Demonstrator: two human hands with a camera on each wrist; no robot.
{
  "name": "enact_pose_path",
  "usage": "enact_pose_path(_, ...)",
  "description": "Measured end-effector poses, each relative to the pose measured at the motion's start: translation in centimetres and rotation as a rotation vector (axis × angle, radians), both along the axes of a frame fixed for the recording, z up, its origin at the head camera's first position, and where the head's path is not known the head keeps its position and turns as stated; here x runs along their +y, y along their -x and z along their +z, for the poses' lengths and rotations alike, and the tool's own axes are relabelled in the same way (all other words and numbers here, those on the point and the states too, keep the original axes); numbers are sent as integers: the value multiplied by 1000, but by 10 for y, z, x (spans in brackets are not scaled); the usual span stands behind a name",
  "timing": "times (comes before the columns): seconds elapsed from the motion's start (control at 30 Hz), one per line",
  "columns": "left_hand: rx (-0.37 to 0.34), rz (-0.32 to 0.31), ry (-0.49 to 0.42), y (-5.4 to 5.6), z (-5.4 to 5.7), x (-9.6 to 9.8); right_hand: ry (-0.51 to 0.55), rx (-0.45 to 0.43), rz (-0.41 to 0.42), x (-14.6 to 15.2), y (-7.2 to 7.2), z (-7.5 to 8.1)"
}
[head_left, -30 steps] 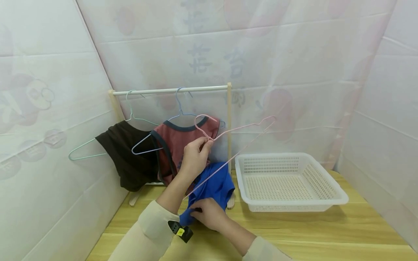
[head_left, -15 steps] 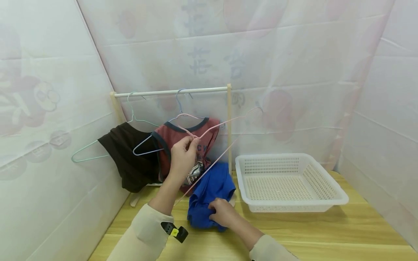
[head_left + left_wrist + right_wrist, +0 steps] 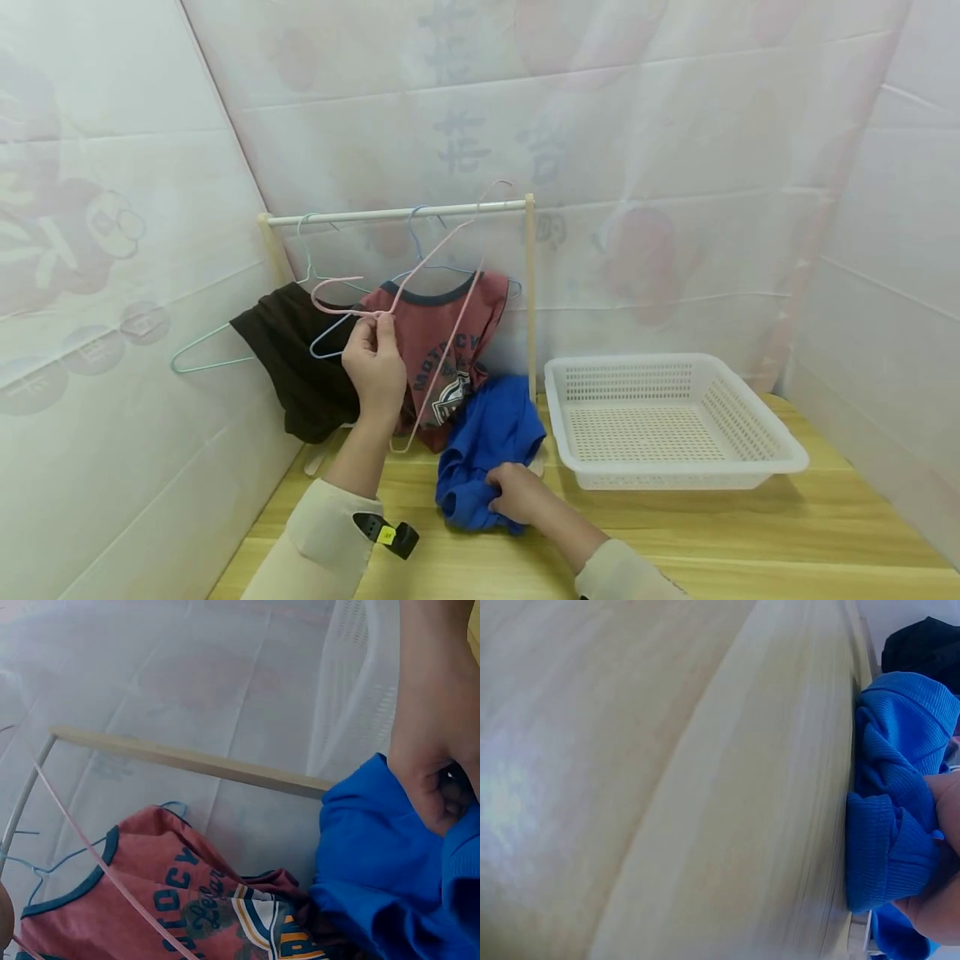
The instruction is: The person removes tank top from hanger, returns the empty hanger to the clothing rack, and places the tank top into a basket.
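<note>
Nearest, at the table's [image 3: 675, 542] near edge, both pale sleeves [image 3: 318, 537] are cut off by the bottom of the head view, the left one with a black strap [image 3: 405, 540] beside its cuff. The right hand [image 3: 519, 492] grips the blue garment [image 3: 491, 429] with curled fingers, a narrow gap showing under the thumb; some fingertips are lost in the folds, and the right wrist view crops the hand at its edge. The bunched garment lies on the table, left of centre towards the far edge, its exact shape hard to make out. Farther up, the left hand [image 3: 375, 367] is nearly closed, pinching the pink hanger [image 3: 453, 336] at its neck between thumb and fingers, off the table, hook to the left; the left wrist view shows only a sliver of this hand. The hanger's upper end fades against the pale rail. A white basket [image 3: 682, 467] stands by the far right corner. Along the far edge, left side, the rack [image 3: 531, 292] carries the red shirt [image 3: 450, 321] on a blue hanger, its print partly folded away, and the dark brown garment [image 3: 300, 358], partly hidden behind the shirt.
</note>
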State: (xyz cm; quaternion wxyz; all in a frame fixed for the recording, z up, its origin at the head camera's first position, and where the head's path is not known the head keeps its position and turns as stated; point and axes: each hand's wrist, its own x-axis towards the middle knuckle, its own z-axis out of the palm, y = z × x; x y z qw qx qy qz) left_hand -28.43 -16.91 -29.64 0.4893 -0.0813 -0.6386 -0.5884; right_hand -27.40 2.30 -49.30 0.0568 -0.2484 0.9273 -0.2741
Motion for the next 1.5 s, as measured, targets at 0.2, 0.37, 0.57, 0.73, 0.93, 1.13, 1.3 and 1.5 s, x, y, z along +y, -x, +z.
enact_pose_path(0.2, -37, 62, -14, 5, -7, -3, 3, 10, 0, 0, 0, -1)
enact_pose_path(0.37, -73, 119, 31, 7, -14, -4, 12, 2, 8, 0, -2, 1)
enact_pose_path(0.57, -102, 129, 108, 15, -16, 1, 16, -6, 12, 0, -2, 1)
enact_pose_path(0.73, -165, 138, 257, 23, 2, 9, 8, 8, 19, 0, -1, -1)
enact_pose_path(0.93, -279, 225, 511, 39, 36, 22, -12, 29, 16, 1, 0, -2)
enact_pose_path(1.13, -316, 280, 722, 53, 76, 32, -17, 52, 8, 0, 1, -4)
enact_pose_path(1.3, -368, 301, 858, 67, 101, 39, -5, 29, -2, -7, 1, -7)
enact_pose_path(1.5, -490, 333, 945, 84, 115, 45, -15, 8, 0, -15, 0, -7)
